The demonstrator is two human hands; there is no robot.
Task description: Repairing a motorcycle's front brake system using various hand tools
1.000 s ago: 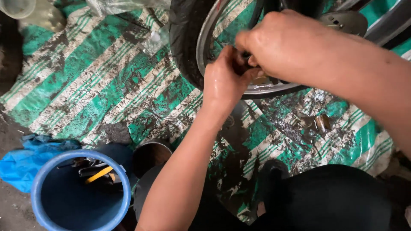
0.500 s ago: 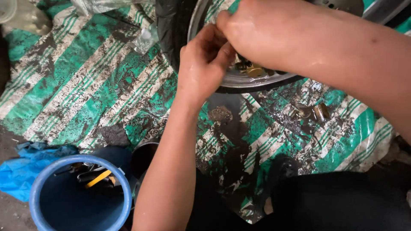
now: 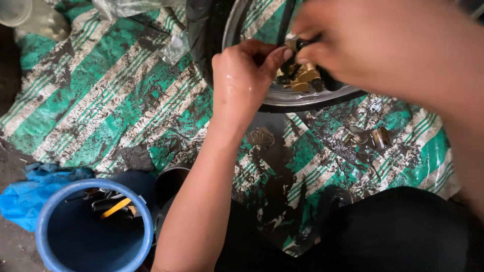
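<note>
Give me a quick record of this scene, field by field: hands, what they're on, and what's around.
left hand: pinching a small brass-coloured part at the wheel rim
right hand: blurred, fingertips on the same part
tyre: black, lying on the mat
mat: green and white striped, greasy
blue bucket: lower left, holds tools
loose metal pieces: on the mat, right

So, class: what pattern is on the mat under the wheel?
Green and white stripes on the mat, grime-stained; head view.

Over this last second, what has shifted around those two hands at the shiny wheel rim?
Both hands stayed at the brass-coloured fitting on the silver wheel rim; the left hand has edged closer beside the right hand. The view slid slightly. The blue plastic bucket and green striped mat lie unchanged.
</note>
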